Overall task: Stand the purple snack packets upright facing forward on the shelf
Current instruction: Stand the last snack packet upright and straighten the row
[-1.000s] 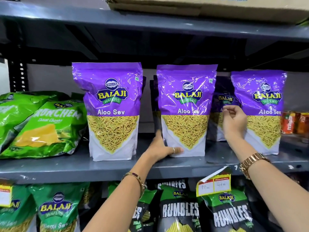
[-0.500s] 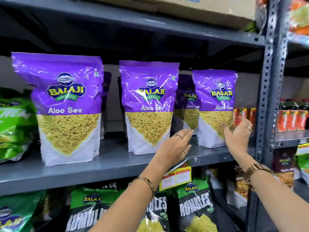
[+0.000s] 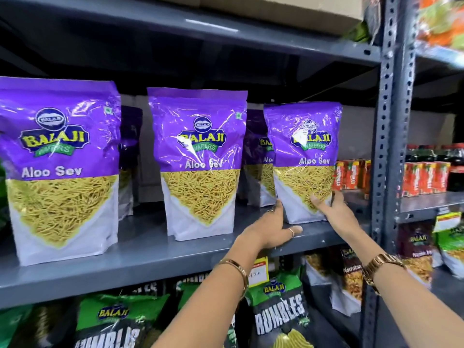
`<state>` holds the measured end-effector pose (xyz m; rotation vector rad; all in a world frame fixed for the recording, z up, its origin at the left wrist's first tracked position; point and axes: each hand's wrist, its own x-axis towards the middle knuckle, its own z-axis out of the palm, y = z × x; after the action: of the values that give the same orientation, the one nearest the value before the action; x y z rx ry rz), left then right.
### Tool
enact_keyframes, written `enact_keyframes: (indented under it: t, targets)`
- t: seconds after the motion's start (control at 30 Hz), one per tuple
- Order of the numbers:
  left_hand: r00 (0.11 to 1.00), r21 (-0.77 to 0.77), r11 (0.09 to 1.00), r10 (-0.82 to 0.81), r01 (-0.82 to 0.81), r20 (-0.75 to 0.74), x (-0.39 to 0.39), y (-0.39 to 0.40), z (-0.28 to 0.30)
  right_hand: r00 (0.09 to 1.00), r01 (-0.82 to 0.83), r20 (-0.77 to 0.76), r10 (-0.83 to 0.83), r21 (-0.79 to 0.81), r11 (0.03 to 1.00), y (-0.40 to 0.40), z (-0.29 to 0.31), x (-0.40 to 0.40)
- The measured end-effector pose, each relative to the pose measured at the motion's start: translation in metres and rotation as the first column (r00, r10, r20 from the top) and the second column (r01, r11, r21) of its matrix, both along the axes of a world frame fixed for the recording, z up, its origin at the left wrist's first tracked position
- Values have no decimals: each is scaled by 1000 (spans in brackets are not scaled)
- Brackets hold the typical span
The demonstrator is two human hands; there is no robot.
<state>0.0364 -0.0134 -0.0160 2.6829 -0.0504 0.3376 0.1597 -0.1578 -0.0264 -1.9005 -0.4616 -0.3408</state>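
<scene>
Three purple Aloo Sev packets stand upright, labels forward, on the grey shelf: a left packet, a middle packet and a right packet. More purple packets stand in shadow behind them. My right hand grips the right packet's lower right corner, thumb on its front. My left hand presses against that packet's lower left edge, fingers spread, thumb lying on the shelf lip.
A perforated grey upright post bounds the shelf just right of the packet. Red juice cartons stand behind it. Black-and-green Rumbles bags fill the shelf below. The shelf above hangs low over the packet tops.
Both hands moved right and closed in on the right packet, which now sits held at its base. My view shifted further right and closer.
</scene>
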Motion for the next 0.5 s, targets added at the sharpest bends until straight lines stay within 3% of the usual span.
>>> enact_keyframes:
  t: [0.33, 0.5]
  targets:
    - [999, -50, 998, -27, 28, 16, -7, 0, 1, 997, 33, 65, -29, -63, 997, 1, -4, -4]
    - [995, -276, 960, -12, 40, 100, -17, 1, 2, 987, 123, 120, -108, -123, 985, 3, -10, -8]
